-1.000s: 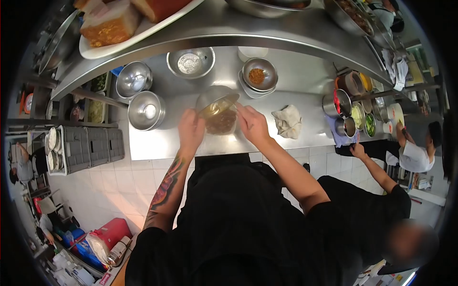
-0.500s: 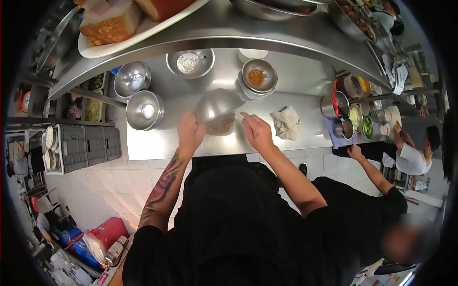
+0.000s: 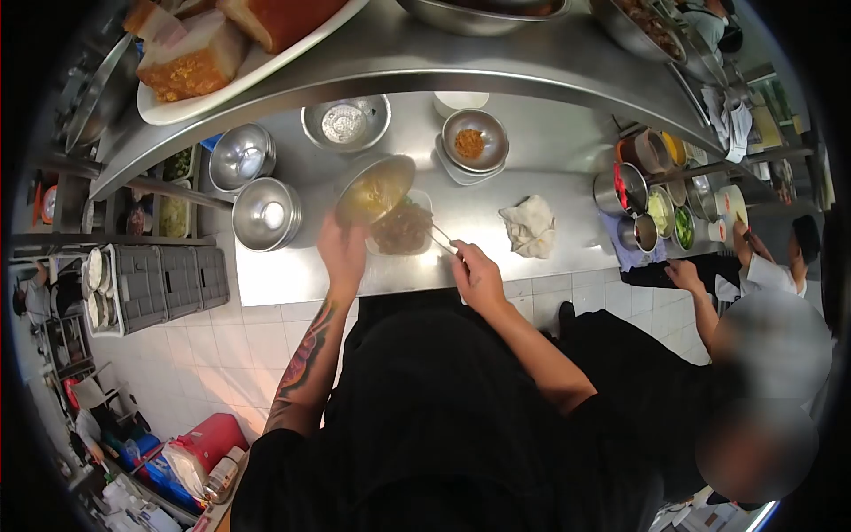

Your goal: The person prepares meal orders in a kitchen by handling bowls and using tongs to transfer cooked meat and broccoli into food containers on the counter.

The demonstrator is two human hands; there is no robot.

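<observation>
Gripping tilted metal bowl (image 3: 381, 188) in left hand (image 3: 341, 248), at far-left edge of food tub (image 3: 403, 229) on near side of bench (image 3: 470, 208). Pinching thin utensil (image 3: 442, 239) in right hand (image 3: 476, 270), maybe spoon tbh.

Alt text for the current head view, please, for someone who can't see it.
Left hand holds a tilted metal bowl close to a container of brown food on a steel counter; right hand grips a thin utensil angled toward the food. A crumpled cloth lies further right.

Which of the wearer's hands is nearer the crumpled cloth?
Right. The right hand, gripping a utensil, is left of the cloth, closer to the wearer; the left hand, farther left, holds a metal bowl.
</observation>
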